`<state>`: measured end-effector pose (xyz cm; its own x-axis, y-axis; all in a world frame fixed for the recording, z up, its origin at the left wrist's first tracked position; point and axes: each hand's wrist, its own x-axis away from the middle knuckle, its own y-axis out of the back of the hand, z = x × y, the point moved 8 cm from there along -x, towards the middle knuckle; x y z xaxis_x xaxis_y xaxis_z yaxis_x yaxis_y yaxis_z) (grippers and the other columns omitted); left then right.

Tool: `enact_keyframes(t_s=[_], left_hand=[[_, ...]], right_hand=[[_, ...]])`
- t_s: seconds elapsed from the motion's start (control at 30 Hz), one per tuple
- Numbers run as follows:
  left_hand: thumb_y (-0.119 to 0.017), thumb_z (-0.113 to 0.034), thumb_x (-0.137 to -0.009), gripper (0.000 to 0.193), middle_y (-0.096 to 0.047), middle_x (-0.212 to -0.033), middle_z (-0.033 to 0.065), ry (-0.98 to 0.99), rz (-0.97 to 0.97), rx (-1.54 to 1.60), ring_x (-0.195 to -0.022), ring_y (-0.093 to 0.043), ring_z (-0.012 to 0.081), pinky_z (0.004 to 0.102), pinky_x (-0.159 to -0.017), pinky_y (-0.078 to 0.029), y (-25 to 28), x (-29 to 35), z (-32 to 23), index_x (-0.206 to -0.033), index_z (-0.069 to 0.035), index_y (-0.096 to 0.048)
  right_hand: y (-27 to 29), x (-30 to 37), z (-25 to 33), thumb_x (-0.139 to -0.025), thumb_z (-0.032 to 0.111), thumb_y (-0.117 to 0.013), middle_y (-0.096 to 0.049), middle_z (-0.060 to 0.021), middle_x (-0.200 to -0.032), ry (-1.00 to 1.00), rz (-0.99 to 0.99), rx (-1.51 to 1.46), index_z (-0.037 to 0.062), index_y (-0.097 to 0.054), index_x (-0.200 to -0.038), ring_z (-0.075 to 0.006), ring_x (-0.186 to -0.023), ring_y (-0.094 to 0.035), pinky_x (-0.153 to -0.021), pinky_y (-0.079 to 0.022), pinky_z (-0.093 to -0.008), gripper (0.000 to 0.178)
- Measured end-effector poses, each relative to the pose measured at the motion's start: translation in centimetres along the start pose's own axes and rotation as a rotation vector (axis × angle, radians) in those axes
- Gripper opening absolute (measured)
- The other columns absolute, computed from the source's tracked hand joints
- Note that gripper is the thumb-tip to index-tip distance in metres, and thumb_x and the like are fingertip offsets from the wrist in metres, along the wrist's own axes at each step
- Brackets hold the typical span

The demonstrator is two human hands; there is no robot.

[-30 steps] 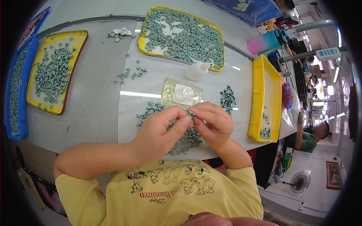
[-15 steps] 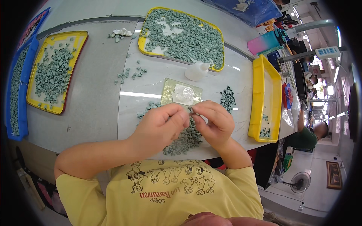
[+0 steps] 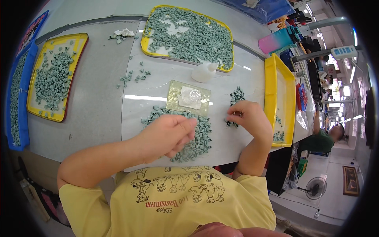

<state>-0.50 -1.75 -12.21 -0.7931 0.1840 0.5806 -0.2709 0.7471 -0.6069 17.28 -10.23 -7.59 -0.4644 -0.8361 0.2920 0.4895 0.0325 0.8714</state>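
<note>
The green pieces (image 3: 201, 138) look matt, the tabletop (image 3: 136, 87) glossy.

Pink-and-teal bottle (image 3: 276, 42) at upper right; lower down on the right, a person in green (image 3: 320, 142), a fan (image 3: 316, 188) and a framed picture (image 3: 351, 180)

Left hand (image 3: 167, 132) is curled, fingers (image 3: 177, 147) folded inward; right hand (image 3: 254, 117), apart to its right, arches with fingertips leftward.

the pieces (image 3: 200, 138) are grey-green, the long tray (image 3: 270, 98) yellow, the bottle (image 3: 276, 41) pink-to-turquoise.
</note>
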Motion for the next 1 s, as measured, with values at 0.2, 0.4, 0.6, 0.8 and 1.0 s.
enact_keyframes(t_s=[0.2, 0.4, 0.6, 0.8, 1.0], left_hand=[[-0.044, -0.016, -0.093, 0.016, -0.044, -0.070, -0.0011, -0.099, -0.095, 0.203, -0.051, -0.029, 0.0049, 0.0194, -0.041, -0.023, 1.1, -0.4, -1.7, -0.091, -0.002, -0.052], [-0.046, -0.015, -0.093, 0.017, -0.046, -0.075, -0.0007, -0.160, -0.079, 0.137, -0.051, -0.030, 0.0034, 0.0182, -0.042, -0.024, 1.2, -0.5, -1.5, -0.098, -0.001, -0.054], [-0.047, -0.015, -0.093, 0.017, -0.049, -0.078, 0.0000, -0.134, -0.043, 0.170, -0.051, -0.031, 0.0035, 0.0182, -0.042, -0.025, 0.2, -0.6, -0.5, -0.098, -0.001, -0.056], [-0.047, -0.016, -0.094, 0.017, -0.049, -0.079, 0.0000, -0.182, 0.037, 0.273, -0.053, -0.032, 0.0032, 0.0188, -0.044, -0.026, -0.4, 0.0, -1.1, -0.100, -0.003, -0.055], [-0.051, -0.019, -0.092, 0.020, -0.050, -0.077, -0.0009, -0.295, -0.045, 0.199, -0.054, -0.035, 0.0029, 0.0189, -0.045, -0.028, 0.3, 0.3, -1.6, -0.103, -0.002, -0.055]], right_hand=[[-1.7, 0.2, -0.3, -0.066, 0.002, -0.070, -0.059, -0.0105, -0.072, 0.063, 0.095, 0.113, 0.0001, -0.062, -0.082, -0.0198, -0.066, -0.059, -0.062, -0.047, -0.0285, 0.018], [-1.0, 0.0, 3.8, -0.067, -0.005, -0.063, -0.061, -0.0068, -0.080, 0.248, -0.086, -0.174, 0.0030, -0.064, -0.086, -0.0179, -0.070, -0.059, -0.063, -0.047, -0.0264, 0.021], [-0.3, 1.4, 8.3, -0.066, -0.009, -0.063, -0.063, -0.0075, -0.088, 0.498, -0.217, -0.491, 0.0022, -0.065, -0.089, -0.0183, -0.076, -0.060, -0.065, -0.048, -0.0268, 0.026], [0.2, 2.5, 10.6, -0.064, -0.010, -0.068, -0.063, -0.0087, -0.088, 0.739, -0.424, -0.382, 0.0009, -0.065, -0.089, -0.0189, -0.077, -0.060, -0.065, -0.048, -0.0283, 0.027], [-0.1, 2.4, 9.9, -0.065, -0.009, -0.069, -0.063, -0.0095, -0.088, 0.603, -0.459, -0.393, 0.0003, -0.066, -0.089, -0.0187, -0.076, -0.060, -0.062, -0.048, -0.0262, 0.026]])
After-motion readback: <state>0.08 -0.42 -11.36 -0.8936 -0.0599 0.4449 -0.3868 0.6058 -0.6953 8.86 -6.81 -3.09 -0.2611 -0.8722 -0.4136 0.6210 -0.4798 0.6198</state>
